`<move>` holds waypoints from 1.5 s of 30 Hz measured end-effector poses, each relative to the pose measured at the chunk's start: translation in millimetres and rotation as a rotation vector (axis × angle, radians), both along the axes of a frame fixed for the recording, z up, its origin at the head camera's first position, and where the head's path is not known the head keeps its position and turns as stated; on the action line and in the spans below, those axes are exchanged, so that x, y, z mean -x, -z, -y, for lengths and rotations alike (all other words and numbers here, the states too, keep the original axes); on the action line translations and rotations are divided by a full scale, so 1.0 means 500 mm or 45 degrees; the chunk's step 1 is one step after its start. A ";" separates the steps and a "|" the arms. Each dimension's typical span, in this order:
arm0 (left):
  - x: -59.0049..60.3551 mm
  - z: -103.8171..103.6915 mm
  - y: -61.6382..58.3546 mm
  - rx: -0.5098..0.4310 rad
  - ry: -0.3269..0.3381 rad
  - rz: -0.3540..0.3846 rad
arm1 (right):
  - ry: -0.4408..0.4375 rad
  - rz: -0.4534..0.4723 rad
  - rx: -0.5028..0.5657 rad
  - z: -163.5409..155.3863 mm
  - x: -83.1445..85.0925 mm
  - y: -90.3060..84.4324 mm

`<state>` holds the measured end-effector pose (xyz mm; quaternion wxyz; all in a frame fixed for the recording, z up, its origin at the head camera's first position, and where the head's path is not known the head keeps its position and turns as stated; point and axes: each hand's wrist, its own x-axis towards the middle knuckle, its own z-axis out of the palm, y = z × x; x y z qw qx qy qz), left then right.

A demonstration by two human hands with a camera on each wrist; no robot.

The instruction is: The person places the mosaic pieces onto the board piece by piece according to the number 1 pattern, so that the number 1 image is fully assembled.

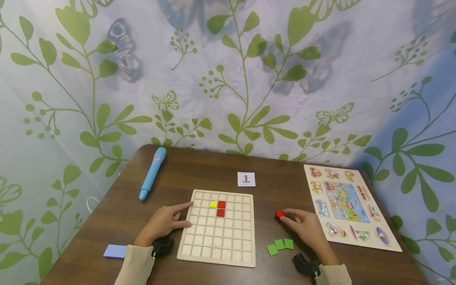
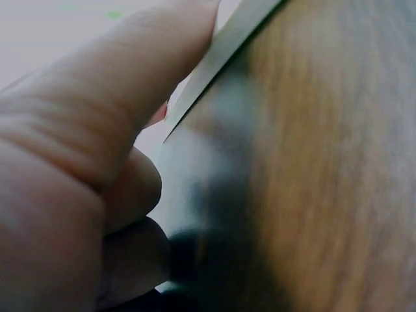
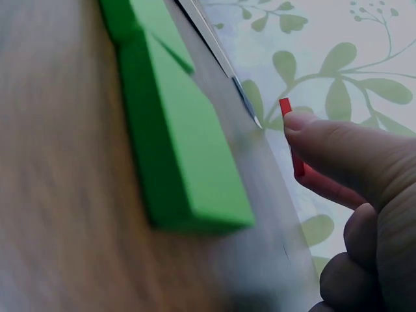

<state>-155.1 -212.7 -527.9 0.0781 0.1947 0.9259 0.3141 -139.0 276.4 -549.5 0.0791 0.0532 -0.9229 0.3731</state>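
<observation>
1. On the brown table [image 1: 199, 170] lies one wooden grid board [image 1: 219, 231]. It holds three filled squares: one yellow tile [image 1: 213, 204] and two red tiles [image 1: 221, 208], one red below the other, with the yellow touching the upper red's left side.
2. Three green tiles [image 1: 280, 246] lie close together right of the board's lower corner, just in front of the right hand.
3. Also single: a blue pen [image 1: 152, 173] at far left, a small pattern card [image 1: 246, 179] behind the board, a lilac block [image 1: 114, 251] near the left sleeve, and a picture puzzle board [image 1: 347, 206] at right.
4. The left hand [image 1: 164, 222] rests flat by the board's left edge, fingers straight, index fingertip touching the frame, holding nothing.
5. The right hand [image 1: 304, 225] pinches one red tile [image 1: 280, 213] between thumb and fingertip, right of the board, at or just above the table.
6. The right wrist view shows the pinched tile's thin edge [image 3: 292, 140] and the green tiles' thickness; the left wrist view shows only blurred fingers [image 2: 123, 110] against the board's edge.
</observation>
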 end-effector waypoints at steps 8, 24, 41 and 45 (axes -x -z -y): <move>0.000 0.002 0.005 0.006 -0.002 -0.011 | -0.060 -0.012 0.059 0.033 0.005 -0.010; 0.001 0.005 0.013 0.002 0.009 -0.011 | -0.108 0.009 0.064 0.112 -0.007 -0.052; -0.001 0.007 -0.002 -0.024 -0.004 -0.009 | -0.295 0.028 0.246 0.217 0.010 -0.105; -0.001 0.003 0.000 -0.030 0.002 0.000 | -0.335 0.075 0.253 0.236 0.010 -0.108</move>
